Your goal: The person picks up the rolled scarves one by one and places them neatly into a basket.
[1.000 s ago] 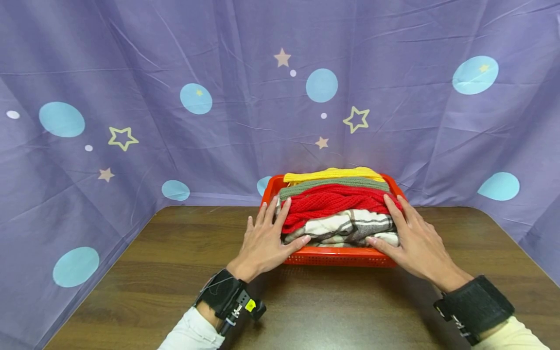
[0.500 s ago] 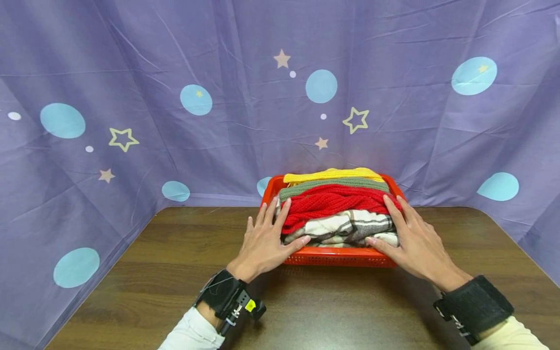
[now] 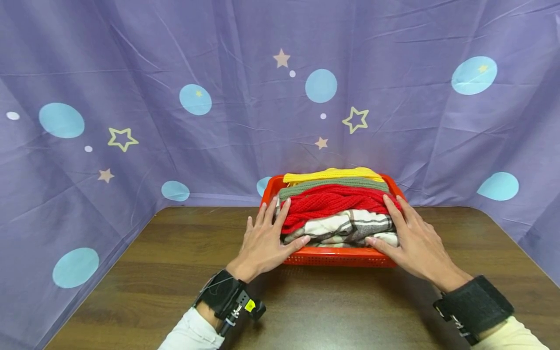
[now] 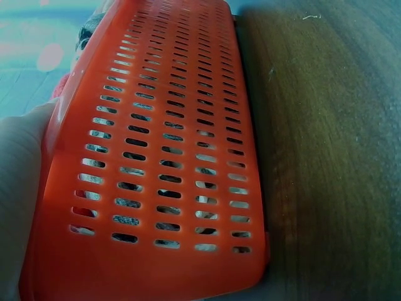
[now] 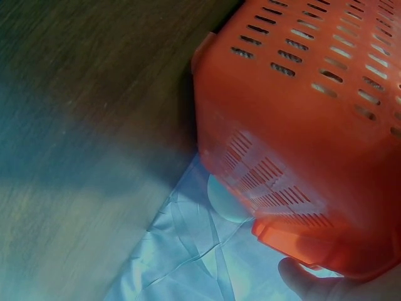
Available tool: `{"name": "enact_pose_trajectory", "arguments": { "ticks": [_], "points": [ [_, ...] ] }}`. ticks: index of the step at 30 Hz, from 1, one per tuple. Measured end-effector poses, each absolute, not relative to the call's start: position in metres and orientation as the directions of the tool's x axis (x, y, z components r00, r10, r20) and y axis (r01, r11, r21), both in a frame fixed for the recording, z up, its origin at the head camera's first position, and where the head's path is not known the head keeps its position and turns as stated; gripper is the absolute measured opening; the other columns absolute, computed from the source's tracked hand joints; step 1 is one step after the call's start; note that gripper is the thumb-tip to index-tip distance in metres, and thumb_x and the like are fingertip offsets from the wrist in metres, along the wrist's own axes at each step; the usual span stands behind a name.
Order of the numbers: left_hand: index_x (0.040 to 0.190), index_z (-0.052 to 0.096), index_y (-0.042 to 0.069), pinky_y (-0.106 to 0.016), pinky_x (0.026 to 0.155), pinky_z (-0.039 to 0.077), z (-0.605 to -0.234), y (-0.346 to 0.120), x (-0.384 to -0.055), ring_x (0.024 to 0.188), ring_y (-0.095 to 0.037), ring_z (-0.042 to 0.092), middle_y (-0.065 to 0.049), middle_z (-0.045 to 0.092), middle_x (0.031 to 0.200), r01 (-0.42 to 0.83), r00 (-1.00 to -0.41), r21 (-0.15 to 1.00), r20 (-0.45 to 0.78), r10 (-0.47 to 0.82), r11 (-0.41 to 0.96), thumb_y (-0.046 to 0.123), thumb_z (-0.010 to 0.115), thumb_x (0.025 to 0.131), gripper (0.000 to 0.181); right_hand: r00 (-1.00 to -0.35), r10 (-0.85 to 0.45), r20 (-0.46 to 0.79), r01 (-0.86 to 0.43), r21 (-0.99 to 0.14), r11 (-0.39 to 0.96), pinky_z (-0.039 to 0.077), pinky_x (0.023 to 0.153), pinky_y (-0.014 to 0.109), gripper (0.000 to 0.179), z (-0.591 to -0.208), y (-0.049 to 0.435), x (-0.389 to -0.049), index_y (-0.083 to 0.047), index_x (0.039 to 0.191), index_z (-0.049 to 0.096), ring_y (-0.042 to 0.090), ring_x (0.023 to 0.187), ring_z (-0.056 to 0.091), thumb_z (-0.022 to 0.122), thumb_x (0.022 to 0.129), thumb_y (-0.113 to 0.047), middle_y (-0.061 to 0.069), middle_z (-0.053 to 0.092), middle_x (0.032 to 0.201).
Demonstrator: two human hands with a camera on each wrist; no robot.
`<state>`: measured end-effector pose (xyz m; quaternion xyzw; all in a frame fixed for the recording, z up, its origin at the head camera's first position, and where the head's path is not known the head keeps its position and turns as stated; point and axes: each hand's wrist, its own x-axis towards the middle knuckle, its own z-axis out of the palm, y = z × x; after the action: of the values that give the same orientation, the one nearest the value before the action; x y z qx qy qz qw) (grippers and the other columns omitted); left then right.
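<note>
A red plastic basket point(image 3: 339, 258) with slotted walls sits on the table, packed with folded cloth. From back to front it holds a yellow ribbed knit point(image 3: 334, 173), a green knit point(image 3: 339, 183), a rumpled red knit point(image 3: 337, 203) and a white, grey and brown plaid cloth point(image 3: 345, 227). My left hand point(image 3: 265, 239) rests, fingers spread, over the basket's front left corner, its thumb at the front rim. At the front right corner my right hand point(image 3: 416, 238) lies likewise, fingertips by the red knit. Both wrist views show the basket's outer wall point(image 4: 169, 150) close up.
The brown wooden table point(image 3: 188, 272) runs out to both sides of the basket. Close behind it hangs a purple curtain point(image 3: 245, 141) printed with stars and blue dots. Each wrist wears a black strap point(image 3: 477, 308) with a camera mount.
</note>
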<state>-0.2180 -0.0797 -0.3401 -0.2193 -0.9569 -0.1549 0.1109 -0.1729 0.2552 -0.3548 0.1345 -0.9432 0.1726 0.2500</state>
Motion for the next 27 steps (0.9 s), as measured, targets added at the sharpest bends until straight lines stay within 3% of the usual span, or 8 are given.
{"name": "enact_pose_trajectory", "arguments": {
  "ticks": [27],
  "points": [
    [0.164, 0.011, 0.028, -0.072, 0.114, 0.013, -0.3404, -0.0798, -0.2177, 0.152, -0.04, 0.016, -0.007, 0.009, 0.17, 0.451, -0.881, 0.246, 0.276, 0.384, 0.858, 0.076, 0.05, 0.09, 0.096, -0.844, -0.166, 0.51, -0.336, -0.261, 0.905, 0.038, 0.088, 0.075, 0.101, -0.3538, 0.2546, -0.1723, -0.016, 0.162, 0.021, 0.055, 0.132, 0.042, 0.073, 0.085, -0.056, 0.032, 0.032, 0.155]
  ]
}}
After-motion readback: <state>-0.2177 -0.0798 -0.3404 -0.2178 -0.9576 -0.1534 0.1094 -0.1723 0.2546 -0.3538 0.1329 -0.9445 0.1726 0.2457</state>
